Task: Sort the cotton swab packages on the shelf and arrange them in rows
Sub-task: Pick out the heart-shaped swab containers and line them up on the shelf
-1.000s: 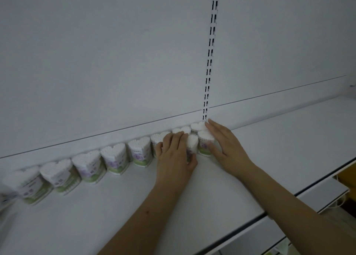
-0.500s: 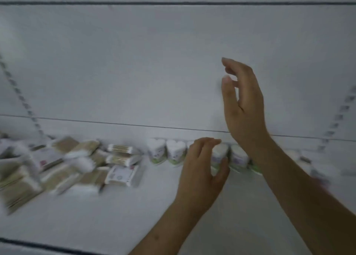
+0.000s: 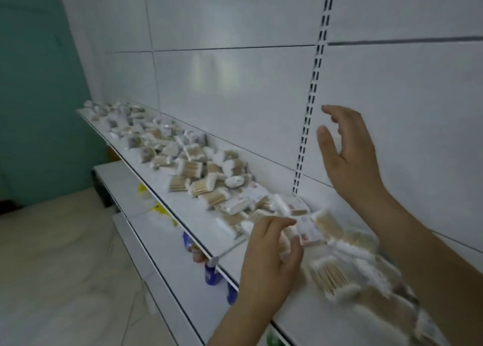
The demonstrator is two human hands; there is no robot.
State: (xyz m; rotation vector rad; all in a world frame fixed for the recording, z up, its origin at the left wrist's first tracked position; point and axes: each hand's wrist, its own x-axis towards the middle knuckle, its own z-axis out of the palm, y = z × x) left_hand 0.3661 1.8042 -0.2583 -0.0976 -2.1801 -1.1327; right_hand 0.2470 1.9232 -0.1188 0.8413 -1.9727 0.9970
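We hold our left hand (image 3: 271, 251) low in the frame, fingers loosely bent over the cotton swab packages (image 3: 198, 178), grasping nothing. Our right hand (image 3: 350, 152) hangs released at the right, above the shelf (image 3: 183, 215)

Swab packages (image 3: 198, 181) heaped along shelf (image 3: 198, 225)

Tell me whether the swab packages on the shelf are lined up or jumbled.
Jumbled: the cotton swab packages lie in a loose heap along the shelf.

Both forearms reach forward. The left hand (image 3: 271, 254) is low, fingers loosely curled and holding nothing. The right hand (image 3: 350, 152) is raised higher, fingers relaxed and slightly bent, thumb apart, also holding nothing.
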